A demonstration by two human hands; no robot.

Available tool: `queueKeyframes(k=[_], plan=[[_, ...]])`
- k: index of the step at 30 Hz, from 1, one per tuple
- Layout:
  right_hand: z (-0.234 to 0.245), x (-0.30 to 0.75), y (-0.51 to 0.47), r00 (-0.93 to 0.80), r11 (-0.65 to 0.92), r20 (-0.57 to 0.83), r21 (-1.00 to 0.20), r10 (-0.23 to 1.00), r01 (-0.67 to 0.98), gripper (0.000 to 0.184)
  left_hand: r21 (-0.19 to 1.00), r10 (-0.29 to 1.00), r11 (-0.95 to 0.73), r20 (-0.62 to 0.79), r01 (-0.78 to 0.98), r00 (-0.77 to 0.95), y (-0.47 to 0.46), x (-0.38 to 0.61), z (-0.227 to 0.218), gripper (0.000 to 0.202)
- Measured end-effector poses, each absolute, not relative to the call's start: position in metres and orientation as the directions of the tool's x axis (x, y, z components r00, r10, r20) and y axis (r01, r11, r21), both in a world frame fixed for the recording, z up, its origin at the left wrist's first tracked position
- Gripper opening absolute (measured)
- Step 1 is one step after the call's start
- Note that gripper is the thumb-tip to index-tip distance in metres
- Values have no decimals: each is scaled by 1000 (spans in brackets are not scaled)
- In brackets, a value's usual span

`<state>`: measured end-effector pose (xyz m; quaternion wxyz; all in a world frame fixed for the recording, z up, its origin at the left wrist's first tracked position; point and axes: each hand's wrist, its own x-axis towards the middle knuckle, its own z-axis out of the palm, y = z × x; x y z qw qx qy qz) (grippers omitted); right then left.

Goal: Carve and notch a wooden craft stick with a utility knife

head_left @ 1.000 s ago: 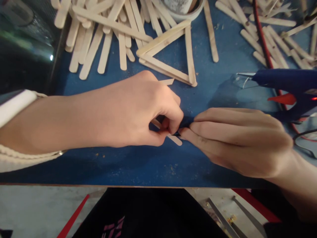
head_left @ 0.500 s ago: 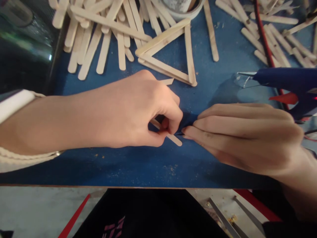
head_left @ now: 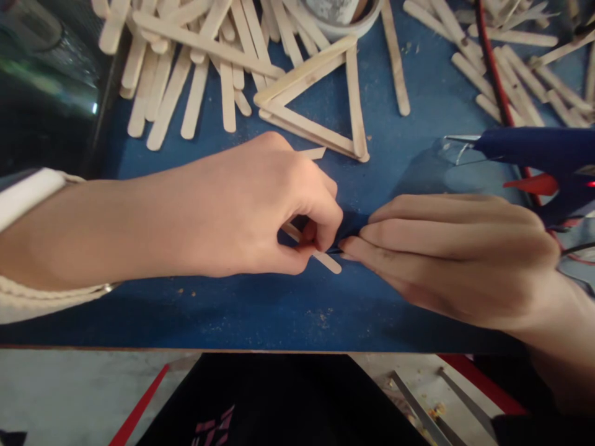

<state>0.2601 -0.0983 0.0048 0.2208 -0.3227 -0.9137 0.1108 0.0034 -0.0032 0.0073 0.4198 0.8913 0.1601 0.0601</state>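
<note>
My left hand [head_left: 283, 204] is closed in a pinch on a wooden craft stick [head_left: 329, 262] near the front of the blue tabletop. The stick's rounded end sticks out below my thumb, and much of it is hidden under the hand. To the right, my right hand [head_left: 455, 254] has its fingers pressed together, pointing at the stick. A thin dark line runs between those fingertips and the stick; whether it is a tool or shadow I cannot make out. Another stick's angled end [head_left: 313, 153] peeks out above my left knuckles. Beyond lies a triangle of craft sticks [head_left: 316, 133].
A blue glue gun [head_left: 525, 145] with a red trigger lies at right, its nozzle pointing left. Loose sticks [head_left: 190, 74] are heaped at back left, with more [head_left: 520, 80] at back right beside a red cable [head_left: 490, 62]. A white round container [head_left: 346, 28] stands at the back.
My right hand has shifted very slightly left, toward the stick. My left hand and the stick stay where they were.
</note>
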Motion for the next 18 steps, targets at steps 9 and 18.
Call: queueKeyframes(k=[9,18], plan=[[9,251,-93,-760,797,249,-270,600,540,33,769,316,-601,-20,217,948,-3,4,6,22],[8,247,-93,-773,813,256,-229,581,535,34,769,350,-592,-22,239,936,-4,4,7,18]])
